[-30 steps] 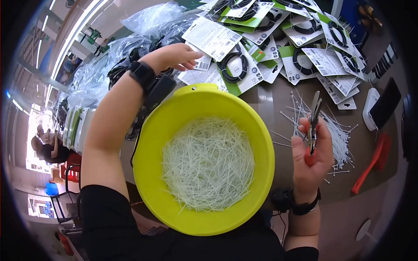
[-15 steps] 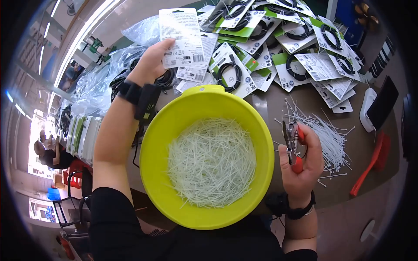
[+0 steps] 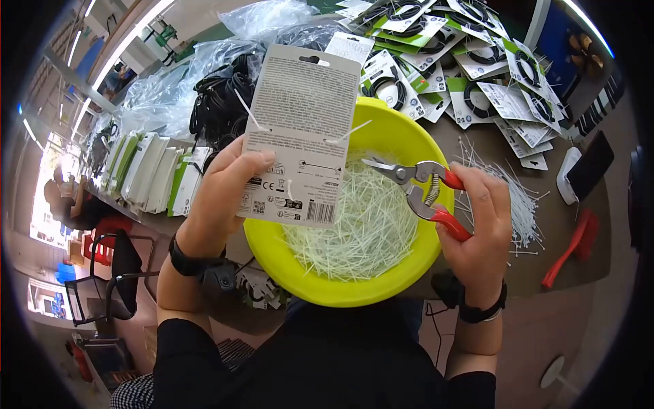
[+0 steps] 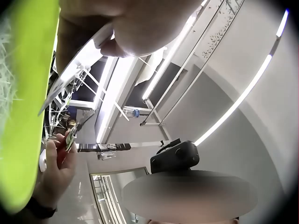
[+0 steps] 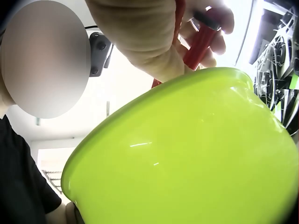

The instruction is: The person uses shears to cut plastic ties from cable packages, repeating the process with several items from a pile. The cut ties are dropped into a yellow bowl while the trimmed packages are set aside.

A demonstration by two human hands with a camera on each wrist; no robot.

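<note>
The left hand [image 3: 221,194] pinches a printed card [image 3: 300,136] by its lower left edge, thumb on the printed face. White cable ties [image 3: 354,129] poke out of the card at several spots. The right hand [image 3: 485,228] grips red-handled cutters [image 3: 429,194], their blades parted and pointing left at the card without touching it. Both are above a yellow-green basin [image 3: 354,294] with many white cut pieces [image 3: 361,245] in it. In the left wrist view the card [image 4: 77,63] is seen nearly edge-on. The red handles [image 5: 200,49] show in the right wrist view.
Packaged cables [image 3: 470,102] are heaped at the back right. Loose cable ties [image 3: 524,218], a red brush [image 3: 579,249] and a black-screened device [image 3: 589,167] lie at right. Plastic bags [image 3: 160,102], black cables [image 3: 218,105] and a row of cards [image 3: 146,174] are at left.
The left hand took hold of the card from the back pile and brought it closer, over the basin. The cutters turned to point left and moved toward the card. The basin appears farther back in view.
</note>
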